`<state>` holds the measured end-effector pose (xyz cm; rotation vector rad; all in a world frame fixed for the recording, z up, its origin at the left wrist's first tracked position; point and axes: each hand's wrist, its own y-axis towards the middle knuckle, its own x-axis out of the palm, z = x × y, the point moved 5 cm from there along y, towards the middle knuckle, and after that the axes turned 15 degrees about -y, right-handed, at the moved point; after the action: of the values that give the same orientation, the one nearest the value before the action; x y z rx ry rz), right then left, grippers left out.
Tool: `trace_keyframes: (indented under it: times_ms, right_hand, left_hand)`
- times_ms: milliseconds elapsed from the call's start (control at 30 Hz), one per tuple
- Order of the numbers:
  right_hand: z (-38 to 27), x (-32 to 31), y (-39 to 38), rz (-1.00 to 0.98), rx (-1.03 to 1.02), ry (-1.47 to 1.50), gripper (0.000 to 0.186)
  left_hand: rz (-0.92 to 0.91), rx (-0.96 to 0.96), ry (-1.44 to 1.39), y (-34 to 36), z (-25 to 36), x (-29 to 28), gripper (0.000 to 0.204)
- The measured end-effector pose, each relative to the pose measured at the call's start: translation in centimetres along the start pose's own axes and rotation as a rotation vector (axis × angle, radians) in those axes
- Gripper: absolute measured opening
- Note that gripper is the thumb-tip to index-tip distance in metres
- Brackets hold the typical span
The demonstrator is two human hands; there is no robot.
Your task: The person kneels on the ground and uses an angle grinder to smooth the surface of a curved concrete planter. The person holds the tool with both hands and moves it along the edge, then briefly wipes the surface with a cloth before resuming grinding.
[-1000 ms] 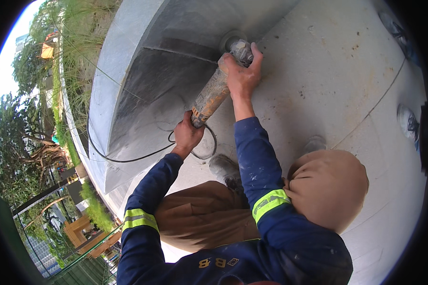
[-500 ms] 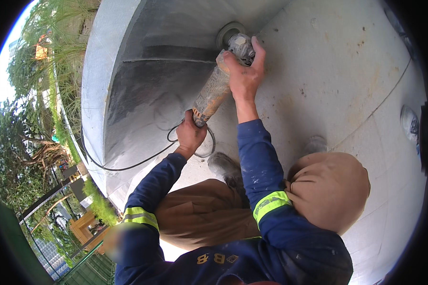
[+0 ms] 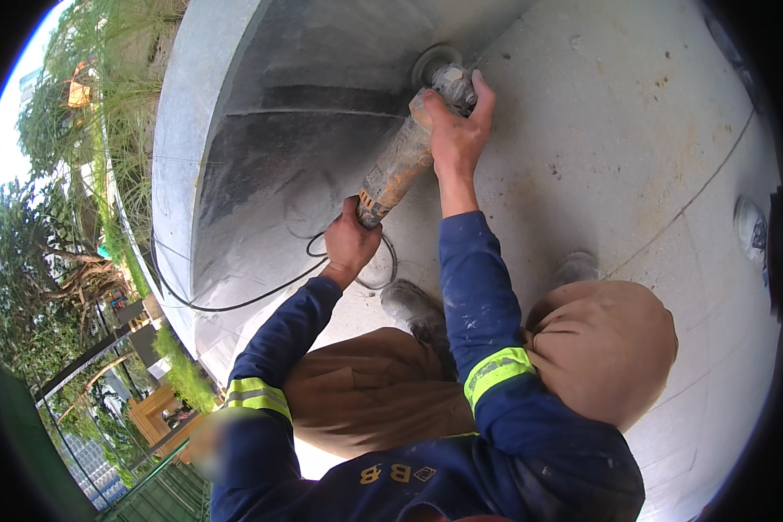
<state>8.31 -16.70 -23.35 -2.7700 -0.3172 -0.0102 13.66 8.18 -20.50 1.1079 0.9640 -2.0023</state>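
A dusty orange-and-grey angle grinder (image 3: 397,170) slants up and right between my hands. Its round disc (image 3: 435,64) lies against or very close to the grey wall face (image 3: 322,61); I cannot tell whether it touches. My left hand (image 3: 351,244) is wrapped round the rear end of the body, where the black cord (image 3: 235,308) comes out. Near the metal gear head (image 3: 454,85), my right hand (image 3: 459,130) grips the front, thumb on one side and fingers on the other. A dark band (image 3: 322,98) and a thin pale line run along the wall below the disc.
The cord loops beside my left hand and trails left over the wall's edge. My shoes (image 3: 409,306) stand on the dusty concrete floor (image 3: 600,157). A clear wrapped object (image 3: 750,224) lies far right. Grass and trees (image 3: 43,261) are beyond the wall at left.
The grinder's head and disc have shifted a little to the right along the wall, my right hand moving with them. My left hand has hardly moved.
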Motion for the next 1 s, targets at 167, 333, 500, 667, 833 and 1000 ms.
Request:
trace_keyframes:
  times_ms: [167,333,500,667,833,1000]
  right_hand:
    - [-4.1,0.4,-3.4,0.022,-0.252,-0.103,0.076]
    - [-4.6,1.3,-5.7,-0.002,-0.329,-0.09,0.076]
    - [1.7,0.4,-2.7,0.028,-0.075,-0.165,0.076]
    - [1.2,0.4,-3.0,0.014,-0.04,-0.105,0.078]
    - [-2.0,1.1,-5.2,-0.053,-0.181,-0.069,0.079]
    - [2.5,0.9,-3.8,-0.004,0.002,-0.076,0.076]
  left_hand:
    - [0.102,0.126,-0.155,-1.4,-1.9,-0.5,0.045]
    - [0.148,0.121,-0.202,-2.7,-3.5,-0.8,0.045]
    - [-0.021,-0.002,-0.038,-2.1,-3.4,0.6,0.045]
    - [0.004,-0.003,-0.067,-2.0,-3.5,0.2,0.043]
    - [0.117,0.043,-0.113,-2.0,-4.0,-1.5,0.042]
    - [-0.003,-0.071,-0.009,-2.2,-4.3,-0.2,0.041]
